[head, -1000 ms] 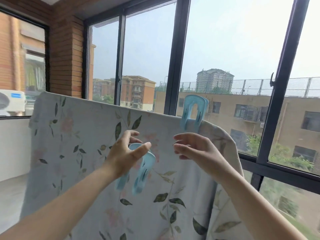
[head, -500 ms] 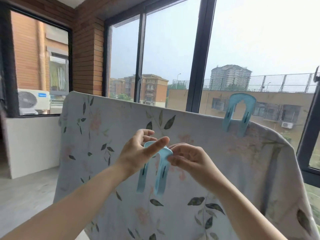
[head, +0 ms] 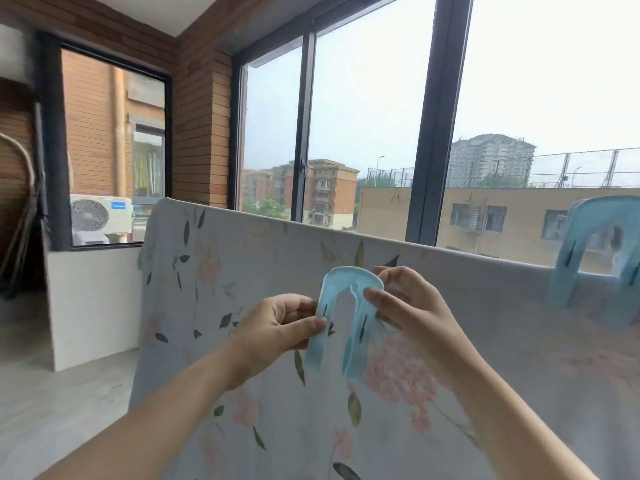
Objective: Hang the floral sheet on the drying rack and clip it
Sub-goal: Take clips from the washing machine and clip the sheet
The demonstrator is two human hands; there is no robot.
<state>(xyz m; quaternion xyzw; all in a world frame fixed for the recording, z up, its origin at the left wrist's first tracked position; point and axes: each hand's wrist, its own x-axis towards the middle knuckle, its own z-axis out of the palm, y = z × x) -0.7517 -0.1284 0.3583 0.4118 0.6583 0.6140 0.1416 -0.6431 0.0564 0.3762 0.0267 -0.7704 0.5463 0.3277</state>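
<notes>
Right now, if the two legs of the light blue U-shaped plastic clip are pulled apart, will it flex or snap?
Probably flex: the light blue U-shaped plastic clip looks thin, and a matching clip at the right already straddles the top edge of the floral sheet. Likely light, since left hand and right hand pinch it with fingertips only.

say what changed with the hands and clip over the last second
The right hand, open a second ago, moved in and now pinches the loose blue clip with the left hand, which held it throughout; the clip rose nearer the top edge of the floral sheet. Sheet stays draped, second clip still on it.
</notes>
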